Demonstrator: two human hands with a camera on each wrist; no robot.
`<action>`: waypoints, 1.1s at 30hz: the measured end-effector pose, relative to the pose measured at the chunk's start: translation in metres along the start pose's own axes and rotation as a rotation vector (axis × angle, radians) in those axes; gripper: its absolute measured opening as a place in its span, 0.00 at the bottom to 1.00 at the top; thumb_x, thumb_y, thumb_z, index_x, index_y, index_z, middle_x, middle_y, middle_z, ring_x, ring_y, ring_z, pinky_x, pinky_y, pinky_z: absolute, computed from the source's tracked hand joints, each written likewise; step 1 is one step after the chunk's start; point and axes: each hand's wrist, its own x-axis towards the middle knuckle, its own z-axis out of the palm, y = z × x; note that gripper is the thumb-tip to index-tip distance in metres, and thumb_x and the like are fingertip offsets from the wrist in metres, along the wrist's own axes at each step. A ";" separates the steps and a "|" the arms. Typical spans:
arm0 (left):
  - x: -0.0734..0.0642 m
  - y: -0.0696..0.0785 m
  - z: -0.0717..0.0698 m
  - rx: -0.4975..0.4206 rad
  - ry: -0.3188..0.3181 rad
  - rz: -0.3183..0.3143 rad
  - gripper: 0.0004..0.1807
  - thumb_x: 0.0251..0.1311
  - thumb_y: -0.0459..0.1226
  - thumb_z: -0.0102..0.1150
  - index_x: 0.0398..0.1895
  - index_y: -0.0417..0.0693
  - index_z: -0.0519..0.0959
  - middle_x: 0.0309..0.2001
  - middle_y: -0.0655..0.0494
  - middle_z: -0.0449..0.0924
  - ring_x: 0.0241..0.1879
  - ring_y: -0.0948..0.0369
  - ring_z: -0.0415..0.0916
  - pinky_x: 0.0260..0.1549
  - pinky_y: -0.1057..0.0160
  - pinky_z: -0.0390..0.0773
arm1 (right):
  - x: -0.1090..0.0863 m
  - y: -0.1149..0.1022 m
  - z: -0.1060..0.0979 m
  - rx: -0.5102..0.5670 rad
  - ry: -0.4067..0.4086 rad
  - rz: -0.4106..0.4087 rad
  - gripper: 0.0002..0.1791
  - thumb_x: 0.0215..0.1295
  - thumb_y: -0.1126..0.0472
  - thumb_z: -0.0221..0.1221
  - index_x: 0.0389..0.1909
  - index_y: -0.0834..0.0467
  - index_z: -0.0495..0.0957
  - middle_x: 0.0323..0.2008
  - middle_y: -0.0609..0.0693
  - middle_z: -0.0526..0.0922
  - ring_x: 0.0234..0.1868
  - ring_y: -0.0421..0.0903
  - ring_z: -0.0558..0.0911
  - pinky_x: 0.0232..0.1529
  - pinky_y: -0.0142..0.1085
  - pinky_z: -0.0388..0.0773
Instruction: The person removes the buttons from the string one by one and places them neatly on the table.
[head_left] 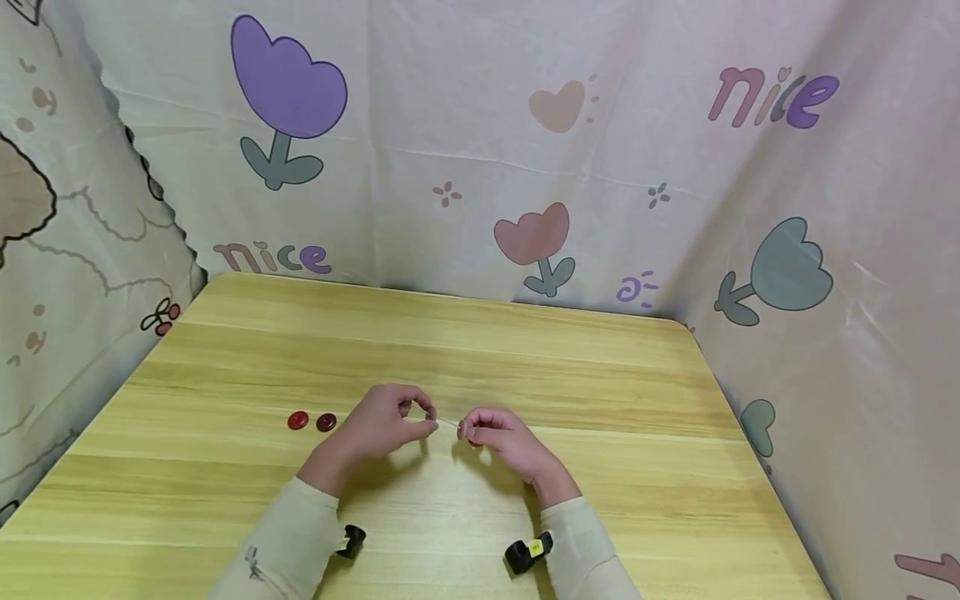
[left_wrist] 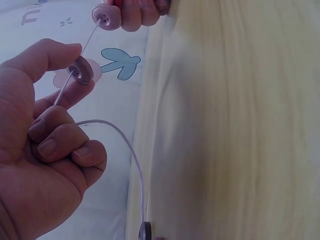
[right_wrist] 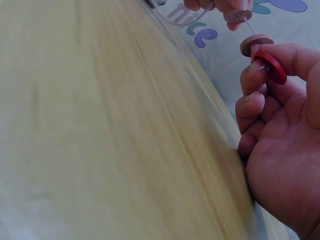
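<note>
My left hand [head_left: 382, 423] pinches a mauve-brown button [left_wrist: 82, 69] between thumb and index finger, its other fingers curled over a thin white cord [left_wrist: 131, 145]. The cord passes through that button and runs taut to a pinkish button [left_wrist: 111, 17] at the right hand's fingertips. My right hand [right_wrist: 287, 112] pinches at this pinkish button, with a red button [right_wrist: 272, 69] standing just behind it against the fingers. Both hands are raised over the table, a short span of cord between them. The loose cord droops from the left hand toward the tabletop.
On the wooden table [head_left: 637, 375], a red button [head_left: 297, 420] and a dark maroon button [head_left: 326, 422] lie left of the left hand. Black wrist cameras [head_left: 528, 552] sit by the sleeves. A printed curtain [head_left: 450, 108] hangs around the table's back and sides.
</note>
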 end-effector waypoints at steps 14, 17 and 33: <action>-0.002 -0.004 -0.009 -0.030 0.022 -0.037 0.06 0.56 0.40 0.73 0.35 0.53 0.85 0.17 0.60 0.57 0.17 0.63 0.55 0.20 0.63 0.60 | -0.002 -0.001 0.001 0.000 0.003 0.003 0.09 0.71 0.66 0.53 0.40 0.71 0.76 0.41 0.71 0.76 0.40 0.49 0.74 0.47 0.38 0.71; -0.003 -0.005 -0.011 -0.052 0.025 -0.047 0.06 0.56 0.39 0.73 0.35 0.53 0.86 0.17 0.59 0.57 0.17 0.63 0.54 0.20 0.63 0.60 | -0.002 -0.001 0.000 -0.001 0.004 0.002 0.09 0.71 0.66 0.54 0.39 0.71 0.77 0.41 0.70 0.76 0.40 0.48 0.75 0.46 0.38 0.71; -0.006 -0.009 -0.024 -0.039 0.045 -0.058 0.08 0.58 0.39 0.71 0.39 0.49 0.85 0.17 0.59 0.55 0.16 0.62 0.52 0.18 0.63 0.57 | 0.000 0.001 0.000 -0.025 0.012 0.003 0.09 0.71 0.66 0.53 0.39 0.69 0.77 0.40 0.66 0.78 0.41 0.51 0.75 0.48 0.38 0.72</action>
